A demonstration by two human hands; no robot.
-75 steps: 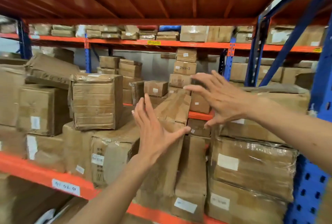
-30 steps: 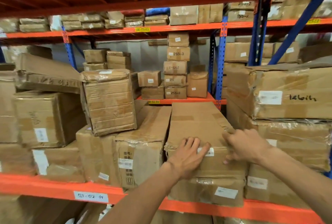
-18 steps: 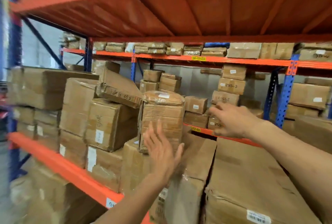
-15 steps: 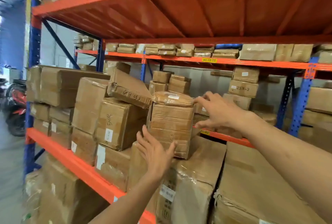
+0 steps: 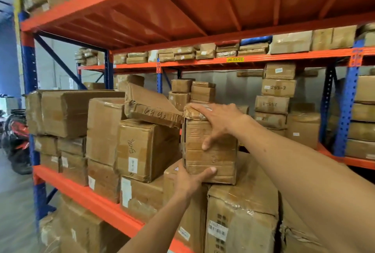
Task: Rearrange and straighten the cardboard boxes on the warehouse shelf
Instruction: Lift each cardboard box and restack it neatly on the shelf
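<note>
A tall taped cardboard box (image 5: pixel 215 157) stands on top of larger boxes on the middle shelf. My left hand (image 5: pixel 190 179) grips its lower left corner, thumb across the front. My right hand (image 5: pixel 219 119) lies over its top, fingers on the crumpled top edge and thumb down the front face. To its left a flat box marked "6942" (image 5: pixel 150 106) lies tilted, its end touching the tall box's top corner. Beneath that sits a box marked "5HR" (image 5: pixel 146 149).
The orange shelf beam (image 5: pixel 85 194) runs along the front under several stacked boxes. A blue upright (image 5: pixel 30 82) stands at the left. Behind is a second rack with stacked boxes (image 5: pixel 276 98). A red motorbike (image 5: pixel 16 137) is parked in the aisle at left.
I turned left from the long low box I was pressing. Both hands went to the tall taped box and now hold it, left at the bottom, right on top.
</note>
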